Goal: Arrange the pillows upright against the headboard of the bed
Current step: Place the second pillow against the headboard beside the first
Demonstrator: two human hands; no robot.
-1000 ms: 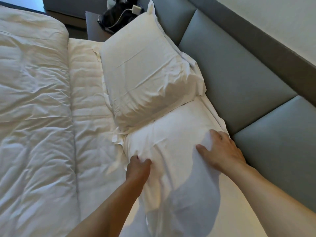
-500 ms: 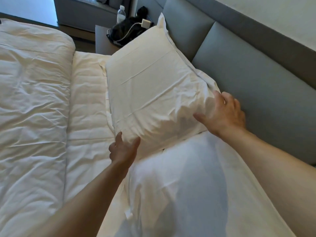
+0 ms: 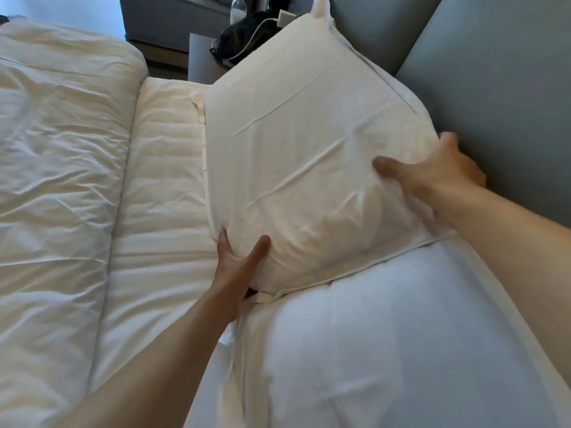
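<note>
Now, line by line:
Far pillow (image 3: 309,143): white, leaning tilted against the grey padded headboard (image 3: 506,97), its near edge overlapping the second pillow.
Near pillow (image 3: 386,335): white, lying flat along the headboard, closest to the camera.
Left hand (image 3: 236,267): cupped around the far pillow's lower left corner, thumb spread on the front, fingers tucked beneath and hidden.
Right hand (image 3: 438,171): gripping the far pillow's right edge beside the headboard, thumb pressed into the front, fingers wrapped behind.
Change: a second ago both hands lay on the near pillow; half a second ago they were reaching the far pillow, which both now grasp.
Bedding: rumpled white duvet (image 3: 58,168) at left, with ridged mattress pad (image 3: 167,168) between it and the pillows.
Nightstand (image 3: 200,57): beyond the far pillow, holding a dark bag (image 3: 244,41), white charger with cable (image 3: 285,17), and a clear bottle (image 3: 238,9).
Writing: none legible.
</note>
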